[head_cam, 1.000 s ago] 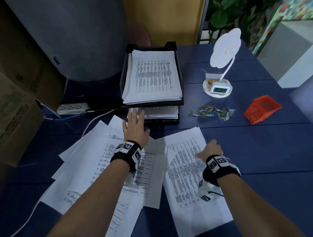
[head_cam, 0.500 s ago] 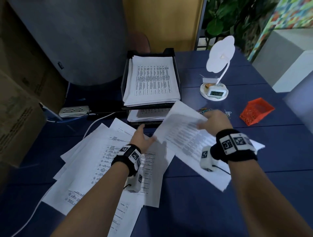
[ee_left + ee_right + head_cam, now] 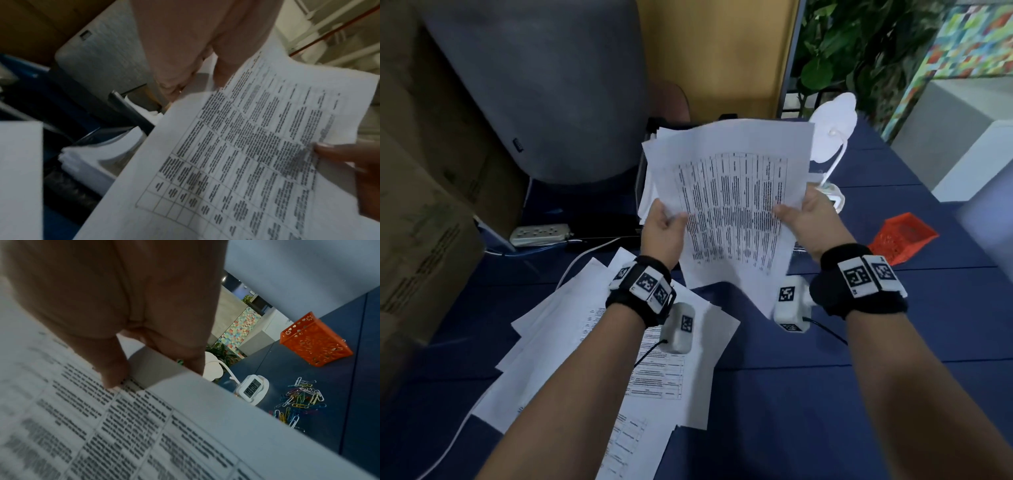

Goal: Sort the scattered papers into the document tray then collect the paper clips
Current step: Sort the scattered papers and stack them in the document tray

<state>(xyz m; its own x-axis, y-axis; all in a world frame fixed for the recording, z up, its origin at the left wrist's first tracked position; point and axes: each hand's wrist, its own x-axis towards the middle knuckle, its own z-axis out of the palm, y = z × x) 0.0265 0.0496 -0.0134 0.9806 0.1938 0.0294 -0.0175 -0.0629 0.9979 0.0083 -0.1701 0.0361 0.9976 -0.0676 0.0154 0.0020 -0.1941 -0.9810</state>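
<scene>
White and printed with a table, the sheet (image 3: 732,205) is held up in the air in front of the document tray (image 3: 131,112), its long axis running away from the person, the far edge raised and the near edge hanging down towards the counter (image 3: 808,394). The left hand (image 3: 662,233) pinches its left edge and the right hand (image 3: 810,222) its right edge, each grip closed on the paper with the thumb on the printed face. The head view hides most of the tray behind the sheet; the left wrist view shows its black rim and stacked pages beneath. Only the right wrist view shows the paper clips (image 3: 298,402), heaped beside a small clock (image 3: 252,388) and near the orange basket (image 3: 314,344). More loose papers (image 3: 599,349) fan over the counter's near left; the near right is bare blue.
</scene>
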